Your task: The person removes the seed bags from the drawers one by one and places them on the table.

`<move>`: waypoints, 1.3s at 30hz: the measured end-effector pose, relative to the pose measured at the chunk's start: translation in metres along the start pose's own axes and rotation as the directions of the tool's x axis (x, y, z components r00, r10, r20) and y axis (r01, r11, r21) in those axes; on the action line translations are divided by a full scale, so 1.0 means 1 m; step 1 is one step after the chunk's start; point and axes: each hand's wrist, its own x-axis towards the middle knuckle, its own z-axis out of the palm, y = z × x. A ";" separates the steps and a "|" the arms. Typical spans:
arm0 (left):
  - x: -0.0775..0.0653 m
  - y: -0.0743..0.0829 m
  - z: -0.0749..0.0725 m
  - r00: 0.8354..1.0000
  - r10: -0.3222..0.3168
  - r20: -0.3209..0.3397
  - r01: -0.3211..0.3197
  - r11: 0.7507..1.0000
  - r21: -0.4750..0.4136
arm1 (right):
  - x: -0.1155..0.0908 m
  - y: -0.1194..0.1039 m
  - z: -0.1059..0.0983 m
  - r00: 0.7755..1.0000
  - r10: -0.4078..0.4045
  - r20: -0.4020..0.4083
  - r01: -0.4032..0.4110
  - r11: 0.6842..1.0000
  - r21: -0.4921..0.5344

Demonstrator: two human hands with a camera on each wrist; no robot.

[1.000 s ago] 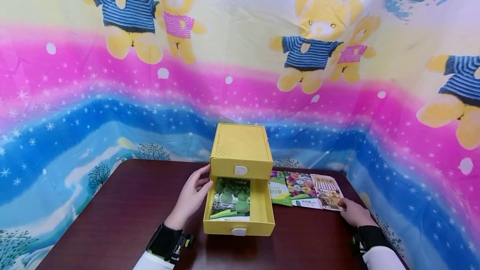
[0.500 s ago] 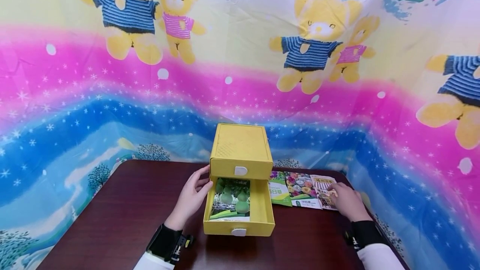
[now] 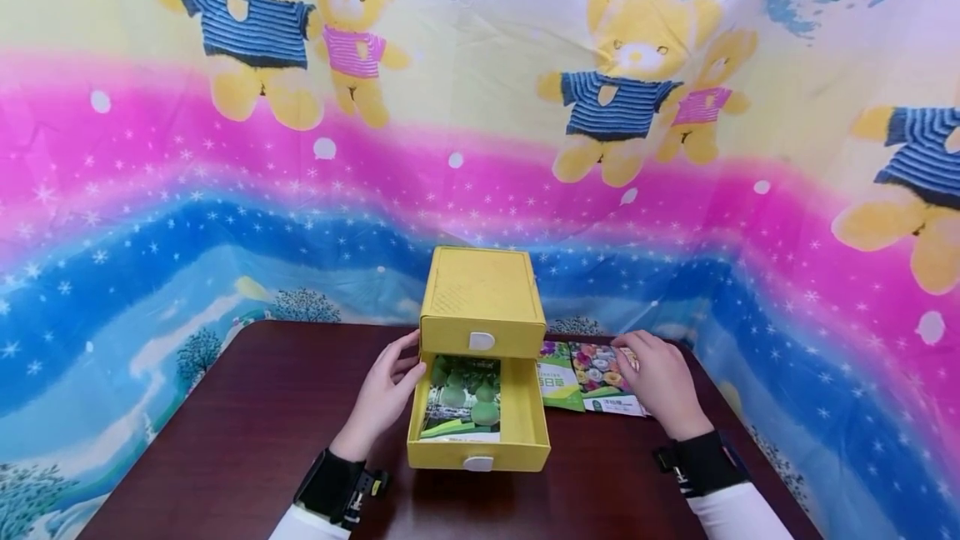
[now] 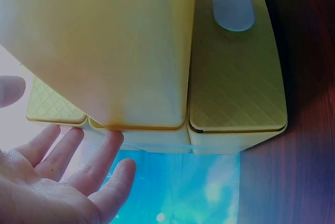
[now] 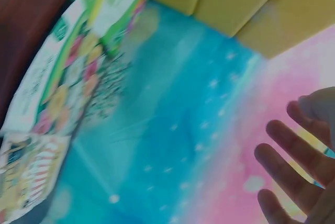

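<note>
A yellow drawer unit [image 3: 483, 286] stands on the table with its middle drawer [image 3: 522, 407] pulled out. In that drawer lies a seed packet [image 3: 463, 398] printed with round green fruits. My left hand [image 3: 381, 394] rests on the unit's left side, its fingertips touching the edge in the left wrist view. My right hand [image 3: 663, 377] hovers above the packets to the right of the unit, fingers spread and holding nothing. Under it are a flower packet [image 3: 598, 369] and a packet with a striped awning [image 5: 34, 177], mostly hidden by the hand in the head view. A green packet [image 3: 558, 382] lies beside the unit.
The dark wooden table [image 3: 277, 407] extends left and in front of the unit. A patterned cloth [image 3: 465, 107] with bears hangs behind and at both sides. Below the pulled-out drawer, the left wrist view shows a closed bottom drawer [image 4: 235, 77] with a pale tab.
My right hand has left the awning packet's right edge and moved left and up over the packets toward the drawer unit. My left hand has stayed in place.
</note>
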 end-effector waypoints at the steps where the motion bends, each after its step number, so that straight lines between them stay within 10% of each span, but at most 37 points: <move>1: 0.000 0.000 0.000 1.000 -0.001 -0.002 0.001 1.000 0.000 | 0.002 -0.006 -0.002 0.999 -0.024 -0.025 0.024 1.000 -0.001; 13: -0.002 0.001 0.001 1.000 0.000 -0.007 0.000 1.000 -0.008 | 0.017 -0.074 -0.012 0.956 -0.259 -0.140 0.269 0.961 0.057; 24: -0.003 0.002 0.002 1.000 -0.012 -0.004 0.012 1.000 -0.003 | 0.015 -0.119 0.005 0.893 -0.447 0.039 0.435 0.883 0.176; 34: -0.003 0.002 0.002 1.000 -0.011 -0.006 0.011 1.000 -0.004 | 0.015 -0.128 0.024 0.726 -0.577 0.375 0.454 0.811 0.369; 39: -0.002 0.001 0.002 1.000 -0.012 -0.015 0.012 1.000 0.006 | 0.019 -0.129 0.026 0.690 -0.572 0.443 0.420 0.816 0.398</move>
